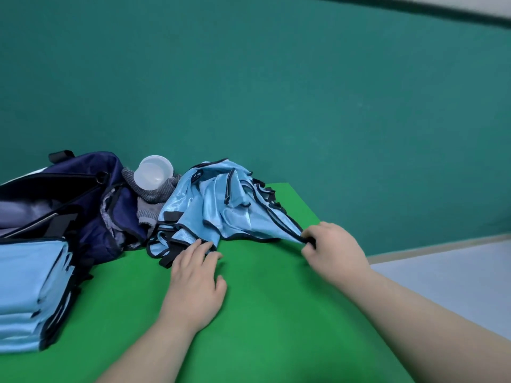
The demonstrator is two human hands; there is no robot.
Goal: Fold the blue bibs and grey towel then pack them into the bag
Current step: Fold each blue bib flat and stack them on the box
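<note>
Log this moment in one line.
right hand pinches bib pile edge | left hand touches it | folded bibs stacked left | bag open

Shiny sky-blue with black edging on the crumpled satin bibs (pixel 221 208). Same combo on the folded bib stack (pixel 25 286), near left. Dark navy on the soft fabric bag (pixel 91 172), grey with darker stripes on the knit towel (pixel 156 193), white on the round plastic cup (pixel 153 172). Bright green table top (pixel 262 313), teal wall (pixel 276 92).
</note>
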